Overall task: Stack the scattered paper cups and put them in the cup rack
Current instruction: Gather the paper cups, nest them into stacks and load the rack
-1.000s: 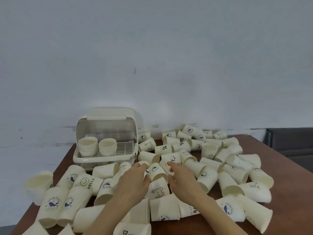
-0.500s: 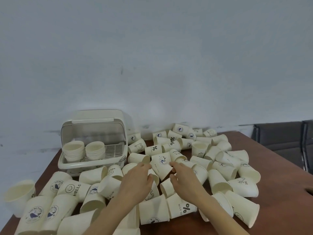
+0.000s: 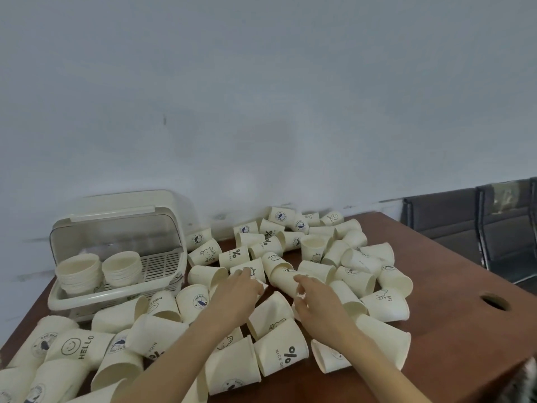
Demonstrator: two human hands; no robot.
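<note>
Many cream paper cups (image 3: 280, 347) lie scattered on their sides across the brown table (image 3: 453, 338). The cup rack (image 3: 87, 300), a cream box with its clear lid raised, stands at the back left. It holds two short cup stacks (image 3: 78, 271) (image 3: 122, 264). My left hand (image 3: 232, 298) reaches into the middle of the pile, its fingers curled over a printed cup (image 3: 250, 271). Just to the right, my right hand (image 3: 319, 303) pinches the end of a lying cup (image 3: 282, 279) between fingers and thumb. How firmly either hand holds is hard to see.
One cup (image 3: 313, 248) stands upright in the far part of the pile. A round cable hole (image 3: 494, 301) sits in the table at the right. Dark chairs (image 3: 465, 228) stand beyond the right edge. A pale wall runs behind the table.
Both hands have moved forward and a little apart, deeper into the pile, each onto its own cup. The camera has turned right, so the rack and cups sit further left.
</note>
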